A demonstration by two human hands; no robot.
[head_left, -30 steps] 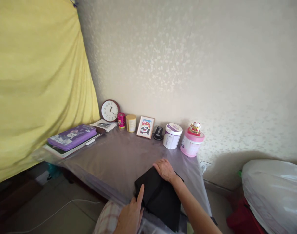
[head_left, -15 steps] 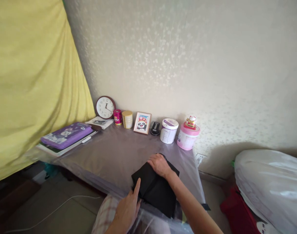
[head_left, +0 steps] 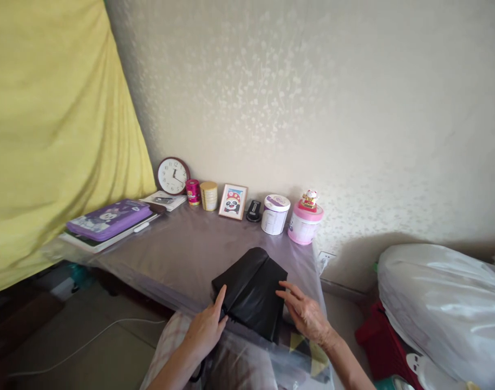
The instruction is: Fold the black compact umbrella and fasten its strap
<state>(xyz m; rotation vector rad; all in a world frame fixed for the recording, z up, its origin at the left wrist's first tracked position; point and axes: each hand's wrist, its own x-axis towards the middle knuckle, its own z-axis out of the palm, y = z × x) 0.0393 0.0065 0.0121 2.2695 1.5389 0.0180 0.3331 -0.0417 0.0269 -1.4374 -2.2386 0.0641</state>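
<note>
A black folded bundle of smooth, creased material rests at the table's near edge; I cannot tell its exact kind. My left hand is closed around its lower left corner, the index finger lying along the top. Part of that grip is hidden behind the hand. At the bundle's right edge, my right hand has its fingers stretched out and apart, with fingertips touching or almost touching the side. A dark loop hangs below my left wrist.
Clear plastic covers the table. Along the wall stand a clock, a picture frame, a white tub and a pink tub bearing a cat figurine. A purple case lies left. A large wrapped bundle sits right.
My right hand has moved from the top of the black bundle to its right edge, its fingers now off the top. My left hand stays at the lower left corner. The view has shifted slightly.
</note>
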